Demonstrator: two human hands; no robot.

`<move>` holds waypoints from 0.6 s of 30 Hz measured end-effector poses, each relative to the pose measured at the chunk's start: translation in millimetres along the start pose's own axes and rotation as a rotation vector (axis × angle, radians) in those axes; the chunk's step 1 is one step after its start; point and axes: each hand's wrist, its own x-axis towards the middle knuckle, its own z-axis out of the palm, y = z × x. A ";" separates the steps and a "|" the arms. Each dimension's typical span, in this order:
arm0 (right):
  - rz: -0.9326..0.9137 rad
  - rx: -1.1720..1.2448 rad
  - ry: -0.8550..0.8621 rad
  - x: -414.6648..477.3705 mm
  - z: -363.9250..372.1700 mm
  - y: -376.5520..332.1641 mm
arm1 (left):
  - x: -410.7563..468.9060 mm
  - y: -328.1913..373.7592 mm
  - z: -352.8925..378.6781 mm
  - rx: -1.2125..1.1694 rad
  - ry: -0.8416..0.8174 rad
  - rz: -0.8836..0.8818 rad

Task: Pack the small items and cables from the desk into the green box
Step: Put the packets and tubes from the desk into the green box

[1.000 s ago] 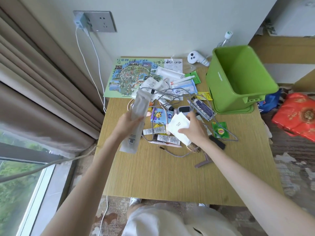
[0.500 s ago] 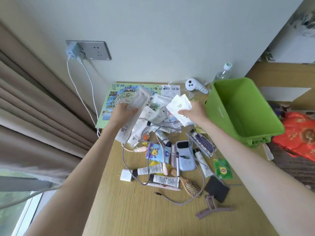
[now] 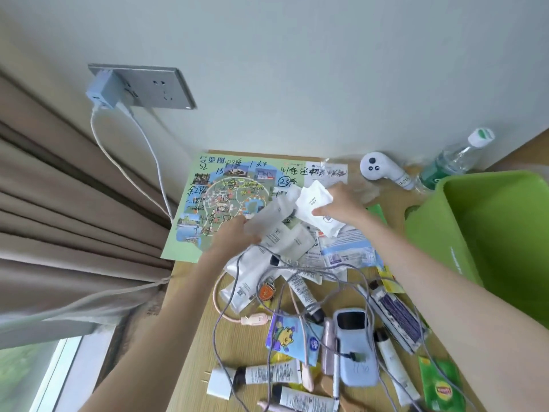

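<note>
- Pale wood-grain desk (image 3: 240,349): it is crowded with small things, so we judge the packing barely begun.
- The green box (image 3: 430,239) stands at the desk's right edge. The part of its inside that we see holds nothing.
- A park map (image 3: 219,203) lies at the far left corner. Its printed heading reads 导览图, and black marker adds figures such as 52, 13 and a circled 23. The rest is too scrawled for us to read.
- Our left hand (image 3: 234,236) pinches the near end of a long frosted packet (image 3: 267,218) between thumb and fingers, just above the map's right edge. The packet hides most of the fingers.
- Our right hand (image 3: 341,203) curls its fingers round a white packet (image 3: 315,203), held over the far end of the desk, left of the box. Its small print is too blurred for us.
- Both packets are lifted but not yet in the box, so we take this as the carry toward it.
- Grey cables (image 3: 225,307) loop across the heap, tangled with a pink cable (image 3: 255,319).
- Left to pack:
  - a blue gadget (image 3: 355,346)
  - several tubes (image 3: 267,374)
  - a white plug (image 3: 218,382)
  - a cartoon pouch (image 3: 291,337)
  - a purple packet (image 3: 398,313)
- The green tea sachet (image 3: 442,388) at the near right plainly reads Lipton.
</note>
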 end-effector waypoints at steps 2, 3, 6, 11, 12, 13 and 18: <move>-0.003 -0.043 -0.032 6.2 7.4 2.9 | 3.1 -4.6 5.1 0.034 0.030 -0.020; -0.009 -0.045 -0.033 7.2 9.9 3.6 | 4.3 -5.3 6.2 0.032 0.040 -0.022; -0.044 -0.077 0.035 6.7 15.3 3.1 | 6.8 -4.6 5.7 0.021 0.004 -0.012; -0.065 0.002 0.129 -10.9 22.4 -4.0 | -0.2 0.1 -0.8 -0.006 0.004 -0.036; -0.069 0.033 0.151 -15.3 23.1 -6.1 | -3.4 0.8 -2.6 -0.017 0.036 -0.046; -0.075 0.067 0.168 -19.7 22.8 -8.4 | -7.0 1.5 -5.0 -0.046 0.073 -0.056; -0.098 0.274 0.341 -45.8 6.5 -26.4 | -30.6 15.1 -31.8 -0.167 0.260 -0.050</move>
